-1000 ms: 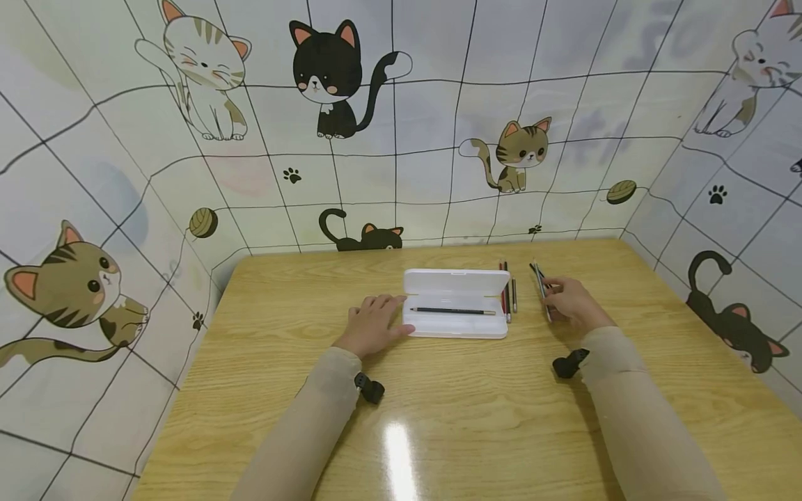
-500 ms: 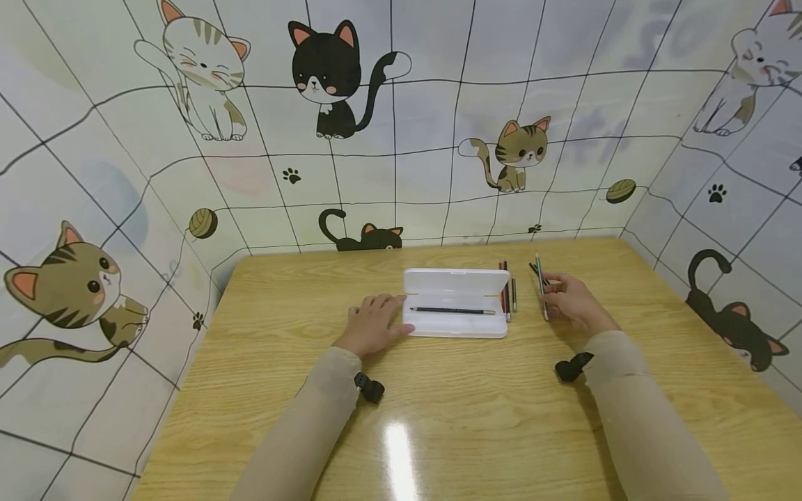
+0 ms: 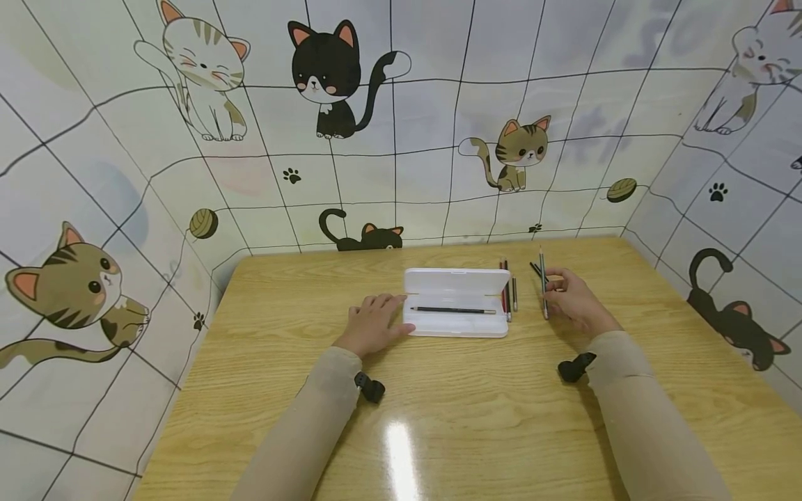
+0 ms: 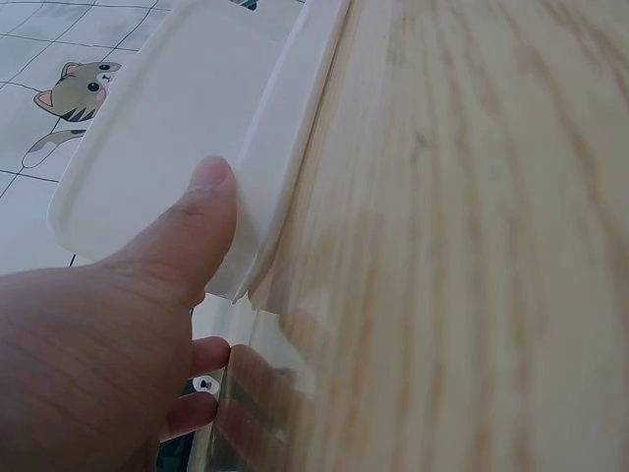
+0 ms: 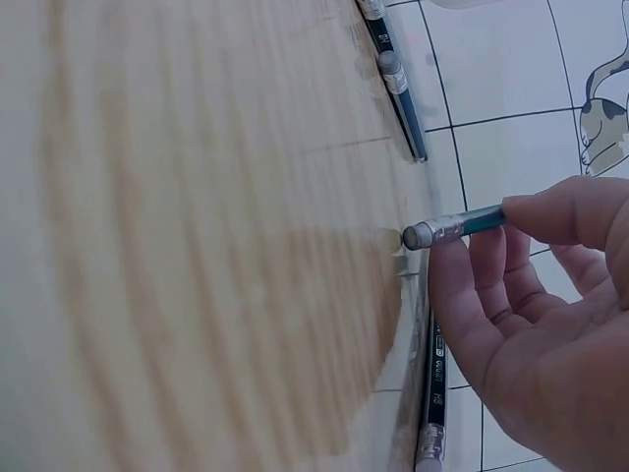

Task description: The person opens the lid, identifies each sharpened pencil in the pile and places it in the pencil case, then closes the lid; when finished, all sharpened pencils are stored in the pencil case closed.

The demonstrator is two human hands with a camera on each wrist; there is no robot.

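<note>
Pinching a green pencil (image 5: 464, 225) between thumb and fingers, the right hand (image 3: 579, 303) holds it to the right of the white case (image 3: 447, 324). Its long axis runs away from the person, eraser end near, other end toward the back wall. The left hand (image 3: 374, 325), fingers apart, touches the case's left end. Behind the green pencil, a dark pencil (image 3: 535, 267) is partly hidden; the case's lid covers part of the pencils (image 3: 508, 299) beside it. Whether the green pencil touches the table (image 3: 476, 403) is unclear.
</note>
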